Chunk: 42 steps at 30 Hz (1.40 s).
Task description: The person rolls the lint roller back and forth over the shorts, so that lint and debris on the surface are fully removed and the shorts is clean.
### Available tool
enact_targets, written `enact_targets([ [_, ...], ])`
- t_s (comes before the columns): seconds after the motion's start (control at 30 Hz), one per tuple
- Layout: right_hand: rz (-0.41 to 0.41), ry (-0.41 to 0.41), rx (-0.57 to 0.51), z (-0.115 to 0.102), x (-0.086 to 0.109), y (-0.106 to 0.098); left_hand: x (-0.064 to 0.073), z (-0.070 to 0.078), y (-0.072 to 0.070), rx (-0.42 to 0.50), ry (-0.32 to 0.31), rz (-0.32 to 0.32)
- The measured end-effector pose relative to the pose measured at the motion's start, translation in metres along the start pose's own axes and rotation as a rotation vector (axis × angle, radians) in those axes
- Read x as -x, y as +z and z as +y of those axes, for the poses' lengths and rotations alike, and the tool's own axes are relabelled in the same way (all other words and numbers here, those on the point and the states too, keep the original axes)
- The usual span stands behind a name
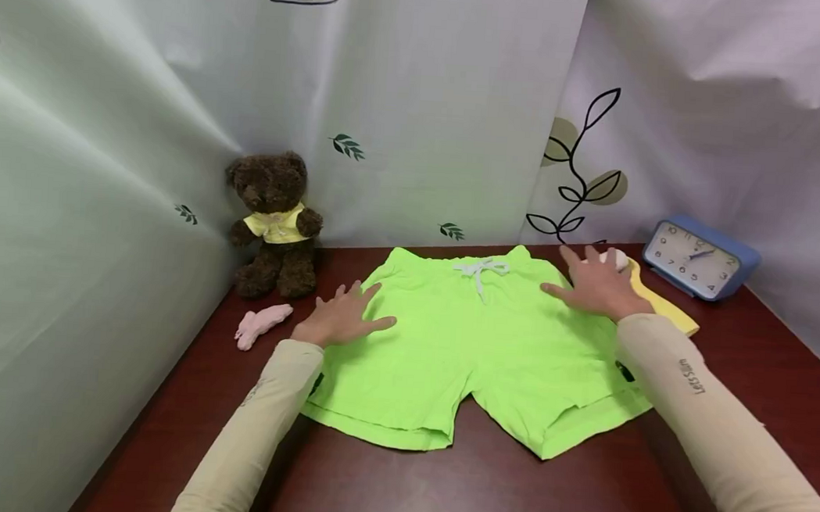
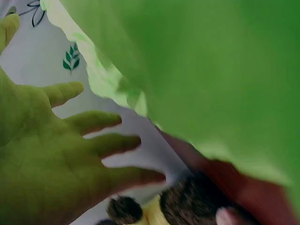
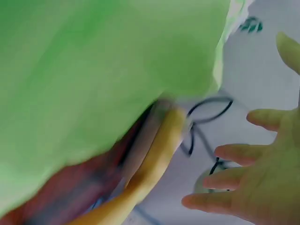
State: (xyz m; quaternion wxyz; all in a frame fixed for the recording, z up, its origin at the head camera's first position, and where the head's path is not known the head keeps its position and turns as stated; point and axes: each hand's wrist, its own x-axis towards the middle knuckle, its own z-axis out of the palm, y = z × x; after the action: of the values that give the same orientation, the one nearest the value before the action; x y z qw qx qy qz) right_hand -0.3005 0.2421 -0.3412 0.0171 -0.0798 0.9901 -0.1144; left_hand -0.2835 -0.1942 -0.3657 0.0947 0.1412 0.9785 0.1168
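Bright green shorts (image 1: pixel 461 337) lie spread flat on the dark red table, waistband toward the wall, with a white drawstring (image 1: pixel 482 270) tied in a bow. Over their left side hovers my left hand (image 1: pixel 339 317), fingers spread and holding nothing. My right hand (image 1: pixel 594 285) is above the upper right side, its fingers also spread and bare. In the left wrist view the left hand (image 2: pixel 51 140) shows its palm, apart from the green cloth. The right wrist view likewise has the right hand (image 3: pixel 262 164) clear of the fabric.
A brown teddy bear (image 1: pixel 271 224) in a yellow top sits at the back left, with a small pink cloth item (image 1: pixel 261 325) in front of it. Behind my right hand lies a yellow item (image 1: pixel 661 299), partly hidden. A blue clock (image 1: pixel 699 256) stands at the back right.
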Motion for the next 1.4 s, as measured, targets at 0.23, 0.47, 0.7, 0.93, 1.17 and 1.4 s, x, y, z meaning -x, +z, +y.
enact_targets([
  [0.23,0.013,0.110,-0.102,0.054,0.005,-0.012,0.014,-0.029,-0.009,0.140,0.112,-0.096],
  [0.47,0.012,0.132,-0.142,0.086,0.009,-0.011,0.027,-0.047,-0.014,0.211,0.163,-0.147],
  [0.7,0.023,0.186,-0.199,0.098,0.005,0.000,0.029,-0.048,-0.008,0.201,0.206,-0.165],
  [0.93,0.041,0.220,-0.242,0.098,0.005,0.000,0.027,-0.046,-0.007,0.182,0.152,-0.179],
  [1.17,0.073,0.228,-0.294,0.095,0.000,-0.002,0.027,-0.043,-0.007,0.186,0.140,-0.180],
  [1.4,0.117,0.192,-0.282,0.080,-0.013,-0.014,0.028,-0.042,-0.007,0.179,0.131,-0.177],
])
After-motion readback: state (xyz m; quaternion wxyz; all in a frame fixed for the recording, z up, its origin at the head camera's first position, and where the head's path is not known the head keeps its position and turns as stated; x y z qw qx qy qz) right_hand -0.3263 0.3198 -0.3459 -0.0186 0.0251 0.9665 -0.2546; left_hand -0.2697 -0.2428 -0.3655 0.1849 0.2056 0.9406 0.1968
